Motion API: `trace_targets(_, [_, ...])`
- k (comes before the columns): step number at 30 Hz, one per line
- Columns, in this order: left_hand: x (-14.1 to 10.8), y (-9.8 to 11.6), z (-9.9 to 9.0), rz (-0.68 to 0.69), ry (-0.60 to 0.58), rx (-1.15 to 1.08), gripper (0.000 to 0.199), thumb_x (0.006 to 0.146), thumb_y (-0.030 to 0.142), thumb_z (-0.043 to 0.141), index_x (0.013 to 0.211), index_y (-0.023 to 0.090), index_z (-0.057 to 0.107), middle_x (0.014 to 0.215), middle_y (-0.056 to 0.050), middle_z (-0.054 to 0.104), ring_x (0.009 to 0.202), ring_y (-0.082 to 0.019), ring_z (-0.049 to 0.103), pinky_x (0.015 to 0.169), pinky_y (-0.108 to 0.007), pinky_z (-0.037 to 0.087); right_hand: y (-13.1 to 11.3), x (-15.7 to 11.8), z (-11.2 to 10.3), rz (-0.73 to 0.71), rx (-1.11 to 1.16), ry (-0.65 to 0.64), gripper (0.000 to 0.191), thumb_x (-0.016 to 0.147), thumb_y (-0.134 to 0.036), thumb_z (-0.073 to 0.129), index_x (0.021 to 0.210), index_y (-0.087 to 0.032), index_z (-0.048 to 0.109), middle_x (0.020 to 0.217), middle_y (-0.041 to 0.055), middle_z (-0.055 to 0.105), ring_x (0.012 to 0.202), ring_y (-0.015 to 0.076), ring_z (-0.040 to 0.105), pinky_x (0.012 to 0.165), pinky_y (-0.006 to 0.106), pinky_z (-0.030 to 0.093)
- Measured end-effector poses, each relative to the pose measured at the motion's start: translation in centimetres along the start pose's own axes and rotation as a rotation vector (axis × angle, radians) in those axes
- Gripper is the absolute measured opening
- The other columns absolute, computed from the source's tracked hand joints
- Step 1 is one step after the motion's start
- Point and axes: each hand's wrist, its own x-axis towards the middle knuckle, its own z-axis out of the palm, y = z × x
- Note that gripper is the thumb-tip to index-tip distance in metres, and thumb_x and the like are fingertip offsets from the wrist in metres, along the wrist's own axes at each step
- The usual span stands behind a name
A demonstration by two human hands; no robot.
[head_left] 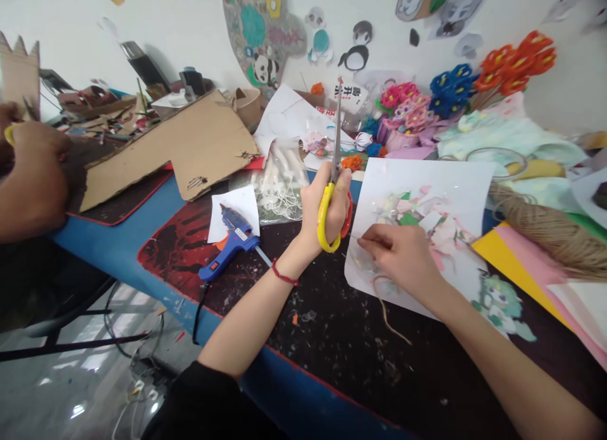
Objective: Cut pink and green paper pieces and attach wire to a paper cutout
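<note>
Scissors (337,149) with yellow and red handles point upward, blades near vertical, in my left hand (325,209); its fingers wrap round the handles. My right hand (401,253) is pinched over the left part of a white sheet (374,181) strewn with pink, white and green scraps (441,228). What its fingertips hold is too small to name. A brown string (391,323) curves below that hand onto the dark mat (341,358). The blue glue gun (230,247) lies left of my left forearm, its nozzle over a small white paper (251,203).
Cut cardboard (208,136) lies at the back left. A co-worker's hands (35,143) are at the far left. Behind stand blue (453,89) and orange flowers (516,64). Twine (545,225) and coloured paper (516,256) lie right. A plastic bag (284,181) sits behind the mat.
</note>
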Motion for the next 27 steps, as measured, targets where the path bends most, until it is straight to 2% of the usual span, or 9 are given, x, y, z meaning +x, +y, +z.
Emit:
trace_targets(3, [0.1, -0.2, 0.0, -0.007, -0.024, 0.011, 0.027, 0.096, 0.045, 0.045, 0.086, 0.022, 0.051, 0.05, 0.007, 0.041, 0.041, -0.007, 0.043, 0.046, -0.024, 0.033, -0.3, 0.9, -0.1, 0.146, 0.113, -0.188, 0.012, 0.073, -0.023, 0.063, 0.063, -0.017, 0.068, 0.049, -0.0008, 0.061, 0.046, 0.0132, 0.054, 0.053, 0.027, 0.039])
trace_targets(6, [0.2, -0.5, 0.0, 0.015, -0.072, 0.085, 0.03, 0.096, 0.048, 0.045, 0.082, 0.022, 0.048, 0.05, 0.006, 0.04, 0.04, -0.007, 0.043, 0.045, -0.023, 0.031, -0.4, 1.6, 0.0, 0.224, 0.156, -0.238, 0.011, 0.07, -0.023, 0.063, 0.061, -0.017, 0.066, 0.047, -0.0011, 0.06, 0.045, 0.0136, 0.054, 0.05, 0.027, 0.039])
trace_targets(11, [0.2, -0.8, 0.0, 0.043, -0.111, 0.179, 0.026, 0.098, 0.043, 0.042, 0.083, 0.022, 0.046, 0.052, 0.005, 0.043, 0.043, -0.009, 0.048, 0.046, -0.023, 0.033, -0.6, 1.5, 0.4, 0.11, 0.08, -0.127, 0.013, 0.067, -0.022, 0.063, 0.055, -0.018, 0.059, 0.052, -0.0002, 0.06, 0.049, 0.0142, 0.055, 0.051, 0.026, 0.037])
trace_targets(16, [0.2, -0.9, -0.1, 0.087, -0.118, 0.229, 0.021, 0.098, 0.038, 0.042, 0.086, 0.022, 0.047, 0.051, 0.006, 0.044, 0.043, -0.009, 0.048, 0.046, -0.022, 0.033, -0.5, 0.7, 1.1, -0.203, -0.305, -0.005, 0.014, 0.072, -0.014, 0.052, 0.061, -0.018, 0.06, 0.056, 0.0007, 0.061, 0.052, 0.0133, 0.052, 0.053, 0.026, 0.027])
trace_targets(18, [0.2, -0.9, -0.1, 0.102, -0.127, 0.254, 0.02, 0.099, 0.037, 0.042, 0.087, 0.022, 0.047, 0.051, 0.006, 0.045, 0.042, -0.009, 0.047, 0.046, -0.022, 0.033, -0.3, 0.4, 1.3, -0.287, -0.379, 0.024, 0.017, 0.076, -0.013, 0.049, 0.064, -0.017, 0.06, 0.058, 0.0017, 0.062, 0.052, 0.0131, 0.051, 0.054, 0.026, 0.025])
trace_targets(23, [0.2, -0.6, -0.2, 0.095, -0.112, 0.273, 0.02, 0.099, 0.036, 0.042, 0.085, 0.022, 0.045, 0.05, 0.006, 0.043, 0.042, -0.009, 0.048, 0.046, -0.022, 0.032, -0.1, 0.0, 1.3, -0.328, -0.405, 0.122, 0.021, 0.082, -0.016, 0.049, 0.064, -0.017, 0.058, 0.058, 0.0008, 0.061, 0.05, 0.0119, 0.05, 0.052, 0.025, 0.022])
trace_targets(27, [0.3, -0.7, -0.2, 0.086, -0.1, 0.25, 0.023, 0.099, 0.037, 0.042, 0.08, 0.022, 0.041, 0.05, 0.006, 0.042, 0.041, -0.009, 0.047, 0.045, -0.023, 0.031, 0.0, -0.2, 1.0, -0.315, -0.388, 0.151, 0.021, 0.083, -0.017, 0.051, 0.063, -0.017, 0.057, 0.057, -0.0004, 0.059, 0.052, 0.0115, 0.051, 0.051, 0.025, 0.021])
